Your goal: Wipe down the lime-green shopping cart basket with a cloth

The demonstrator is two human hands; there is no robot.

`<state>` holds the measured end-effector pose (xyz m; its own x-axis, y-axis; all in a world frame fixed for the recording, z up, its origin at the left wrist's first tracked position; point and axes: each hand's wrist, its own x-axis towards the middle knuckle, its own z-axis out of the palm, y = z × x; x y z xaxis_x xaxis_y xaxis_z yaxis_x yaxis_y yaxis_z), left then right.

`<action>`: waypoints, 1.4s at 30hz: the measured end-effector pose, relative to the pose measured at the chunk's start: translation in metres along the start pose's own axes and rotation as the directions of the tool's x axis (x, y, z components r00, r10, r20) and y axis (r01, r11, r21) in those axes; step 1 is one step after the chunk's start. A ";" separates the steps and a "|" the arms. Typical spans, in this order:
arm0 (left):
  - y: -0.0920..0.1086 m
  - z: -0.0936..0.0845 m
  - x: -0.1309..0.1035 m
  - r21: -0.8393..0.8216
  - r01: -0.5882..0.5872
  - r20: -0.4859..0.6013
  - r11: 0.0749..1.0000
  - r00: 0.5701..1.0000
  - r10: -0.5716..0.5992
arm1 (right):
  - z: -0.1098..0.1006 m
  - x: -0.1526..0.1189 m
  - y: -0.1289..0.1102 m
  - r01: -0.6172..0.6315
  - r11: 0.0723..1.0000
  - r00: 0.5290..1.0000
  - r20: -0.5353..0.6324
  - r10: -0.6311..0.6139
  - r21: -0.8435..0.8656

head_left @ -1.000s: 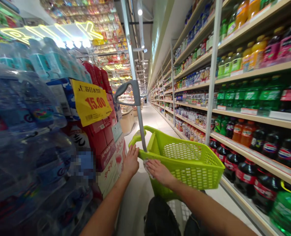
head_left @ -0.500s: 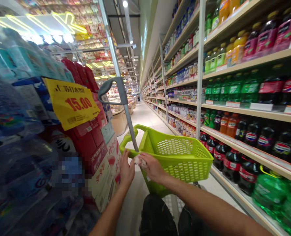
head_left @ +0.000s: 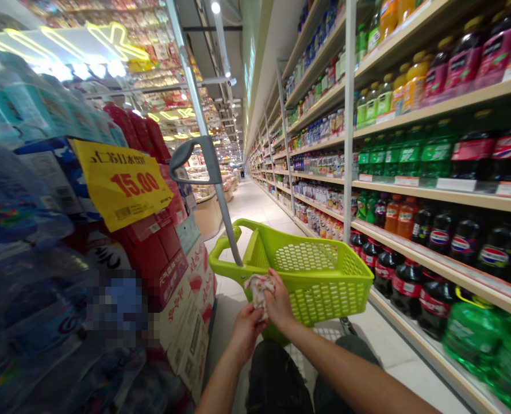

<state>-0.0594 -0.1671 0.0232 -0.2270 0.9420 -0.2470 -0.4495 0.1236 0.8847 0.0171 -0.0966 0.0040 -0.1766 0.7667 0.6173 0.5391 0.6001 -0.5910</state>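
A crumpled, whitish cloth with pinkish marks (head_left: 258, 287) is bunched between my two hands, just in front of the near side of a lime-green shopping basket cart (head_left: 324, 287). My right hand (head_left: 280, 305) grips the cloth from the right, its fingers around the upper part. My left hand (head_left: 247, 332) pinches the cloth's lower end from below left. The cart has perforated walls, and a grey pole (head_left: 195, 98) with a dark grey handle (head_left: 210, 161) rises from its left end. The bottom of the cart is partly hidden by my hands and knees.
Shelves of bottled drinks (head_left: 414, 184) line the right side. At left stand stacked drink packs and cartons (head_left: 181, 310) with a yellow price sign (head_left: 126, 187). A white-tiled aisle (head_left: 255, 198) runs ahead. My dark-clad knees (head_left: 276, 379) are below my hands.
My left hand has come down and right from the cart's left rim to the cloth. My right hand has shifted slightly, and more of the cloth shows. The cart stays in place.
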 end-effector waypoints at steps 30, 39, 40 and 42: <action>0.039 -0.012 0.046 0.831 -0.545 0.311 0.114 0.624 0.717 | -0.028 -0.017 0.066 0.486 0.869 0.825 0.380 -0.419 -0.096; -0.001 0.030 0.046 0.445 -0.109 0.128 0.889 0.990 0.058 | -0.046 0.004 0.038 0.287 0.947 0.928 0.202 -0.312 0.143; 0.003 0.027 0.047 0.452 -0.099 0.127 0.887 0.991 0.046 | -0.047 0.008 0.035 0.346 0.928 0.897 0.242 -0.371 0.138; 0.017 0.020 0.051 0.499 -0.127 0.094 0.857 0.991 0.093 | -0.048 0.023 0.027 0.462 0.882 0.845 0.259 -0.468 0.088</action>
<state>-0.0611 -0.1103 0.0339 -0.1854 0.9746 -0.1258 0.0752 0.1418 0.9870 0.0678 -0.0740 0.0269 -0.6147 0.4259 0.6639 0.3219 0.9039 -0.2818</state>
